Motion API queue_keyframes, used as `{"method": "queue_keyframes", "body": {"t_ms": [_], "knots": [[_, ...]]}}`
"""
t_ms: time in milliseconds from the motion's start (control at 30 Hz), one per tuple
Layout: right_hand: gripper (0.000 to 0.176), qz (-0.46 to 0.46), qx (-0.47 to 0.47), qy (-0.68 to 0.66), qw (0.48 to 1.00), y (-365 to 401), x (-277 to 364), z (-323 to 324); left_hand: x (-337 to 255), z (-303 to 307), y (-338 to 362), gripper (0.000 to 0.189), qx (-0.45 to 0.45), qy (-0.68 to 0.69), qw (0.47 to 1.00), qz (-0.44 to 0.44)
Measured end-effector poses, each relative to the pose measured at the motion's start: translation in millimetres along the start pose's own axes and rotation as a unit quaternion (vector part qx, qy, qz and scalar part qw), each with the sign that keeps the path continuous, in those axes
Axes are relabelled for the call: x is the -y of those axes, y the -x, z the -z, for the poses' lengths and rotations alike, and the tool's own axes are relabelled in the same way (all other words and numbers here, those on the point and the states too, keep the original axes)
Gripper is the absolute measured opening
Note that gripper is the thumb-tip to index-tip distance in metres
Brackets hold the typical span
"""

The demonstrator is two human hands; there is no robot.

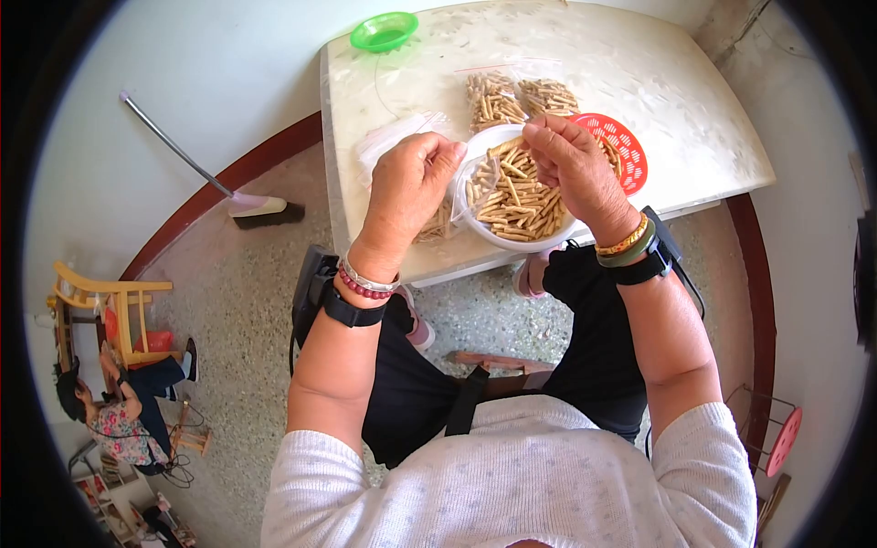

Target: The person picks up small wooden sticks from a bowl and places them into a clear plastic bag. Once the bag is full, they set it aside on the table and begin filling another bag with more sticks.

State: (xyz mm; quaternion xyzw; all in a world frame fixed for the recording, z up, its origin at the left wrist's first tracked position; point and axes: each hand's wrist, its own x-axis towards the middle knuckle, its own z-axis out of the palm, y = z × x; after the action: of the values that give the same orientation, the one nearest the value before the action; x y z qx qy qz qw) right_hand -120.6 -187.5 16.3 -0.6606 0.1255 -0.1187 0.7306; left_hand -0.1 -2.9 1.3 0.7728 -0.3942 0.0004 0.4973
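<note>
My left hand (409,185) is closed in a pinch between thumb and forefinger on the edge of a clear plastic bag (476,190), which hangs over the left side of a white bowl (498,236). Short tan root-like sticks (523,203) fill the bowl; some show through the bag. Above the bowl's right side, my right hand (577,166) has its fingers curled and thumb pressed against them. What it grips, if anything, is too small to make out. Behind my right hand lies a red perforated basket (630,155) with more sticks, partly hidden.
Two filled clear bags (494,100) lie behind the bowl on the pale table (658,64). A stack of flat plastic bags (388,139) is at left, a green dish (384,33) at the far corner. A broom (260,206) leans on the wall; another person (123,416) sits at lower left.
</note>
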Motion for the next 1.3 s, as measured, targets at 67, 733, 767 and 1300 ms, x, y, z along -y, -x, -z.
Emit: {"method": "queue_keyframes", "body": {"t_ms": [67, 733, 767, 1300], "knots": [[0.024, 0.000, -0.006, 0.001, 1.000, 0, 1, -1, 5, -3, 2, 0.022, 0.058, -0.005, 0.998, 0.024], [0.018, 0.264, 0.005, 0.408, 0.874, -19, -20, -52, 22, 6, -3, 0.020, -0.014, 0.071, 0.995, 0.073], [0.019, 0.231, 0.015, 0.435, 0.870, -18, -20, -55, 23, 9, -4, 0.021, -0.035, 0.081, 0.993, 0.076], [0.015, 0.290, -0.012, 0.502, 0.814, -29, -24, -53, 35, 22, -11, 0.022, -0.004, 0.053, 0.995, 0.080]]}}
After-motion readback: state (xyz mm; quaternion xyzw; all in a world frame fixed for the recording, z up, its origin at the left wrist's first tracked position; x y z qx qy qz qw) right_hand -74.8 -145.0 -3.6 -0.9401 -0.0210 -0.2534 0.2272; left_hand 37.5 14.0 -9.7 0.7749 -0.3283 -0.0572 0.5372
